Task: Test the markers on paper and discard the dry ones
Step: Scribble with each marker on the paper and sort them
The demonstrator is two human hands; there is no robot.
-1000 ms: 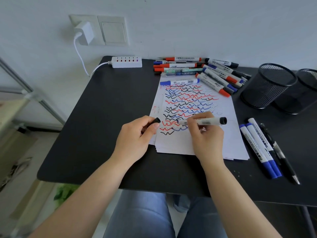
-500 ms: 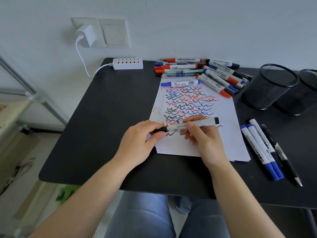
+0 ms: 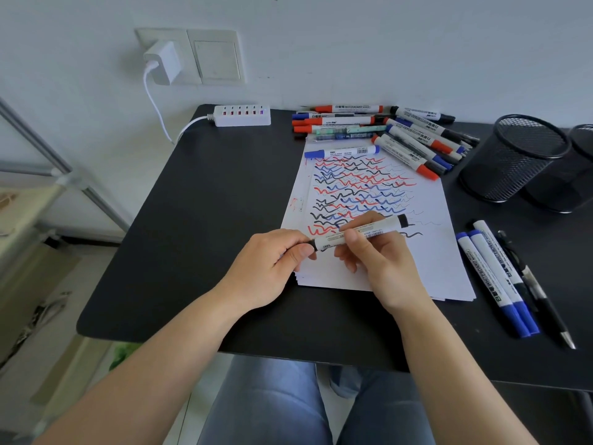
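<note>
My right hand (image 3: 382, 261) holds a white marker with black ends (image 3: 382, 228) level above the lower part of the paper stack (image 3: 426, 268). My left hand (image 3: 272, 261) grips the black cap (image 3: 310, 244) at the marker's left end, mostly hidden under my fingers. The top sheet is covered with red, blue and black squiggles. A blue-capped marker (image 3: 341, 152) lies across the top edge of the sheet. A heap of several markers (image 3: 401, 133) lies behind the paper.
Two black mesh cups (image 3: 519, 159) stand at the right. Blue-capped markers (image 3: 494, 277) and a black pen (image 3: 539, 293) lie right of the paper. A white power strip (image 3: 242, 115) sits by the wall, its cable running to a plug.
The right hand stopped drawing and swung the marker level. The left hand brought the black cap to the marker's tip end and now has it on the tip.
</note>
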